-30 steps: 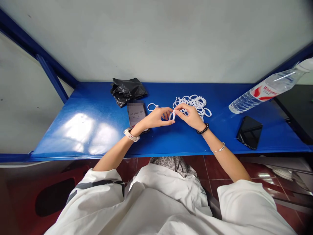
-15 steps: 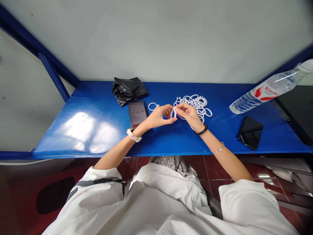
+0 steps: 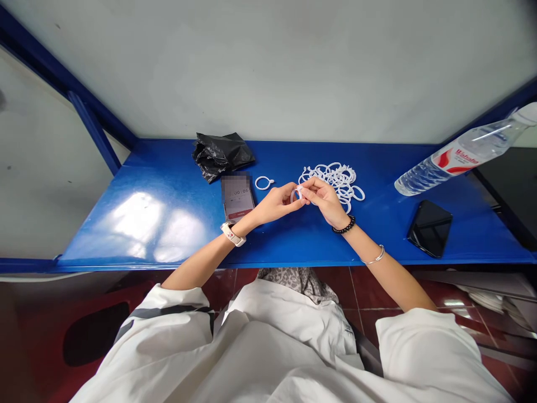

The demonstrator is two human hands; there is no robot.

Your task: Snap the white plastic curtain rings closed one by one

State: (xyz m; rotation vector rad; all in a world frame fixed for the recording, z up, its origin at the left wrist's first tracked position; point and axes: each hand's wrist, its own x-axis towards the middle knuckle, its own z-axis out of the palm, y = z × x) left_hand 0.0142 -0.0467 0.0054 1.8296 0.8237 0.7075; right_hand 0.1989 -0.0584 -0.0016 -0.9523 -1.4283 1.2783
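My left hand (image 3: pixel 274 206) and my right hand (image 3: pixel 325 202) meet over the blue table, both closed around a small white plastic ring (image 3: pixel 293 197). The left thumb and fingers hold the ring's left side and lower edge. At its top right, my right thumb and forefinger pinch it, covering part of it. A loose white ring (image 3: pixel 257 183) with a small knob lies just beyond my left hand. Behind my right hand is a tangled pile of similar white rings (image 3: pixel 340 174), partly hidden by the fingers.
A phone (image 3: pixel 238 196) showing a timer lies left of my hands, with a crumpled black plastic bag (image 3: pixel 224 155) behind it. To the right are a dark phone (image 3: pixel 430 228) and a water bottle (image 3: pixel 455 157). The blue table (image 3: pixel 293 246) meets a grey wall.
My left hand has shifted slightly right and down, uncovering the loose ring's knob. The held ring has turned a little between my fingers. My right hand has stayed almost in place.
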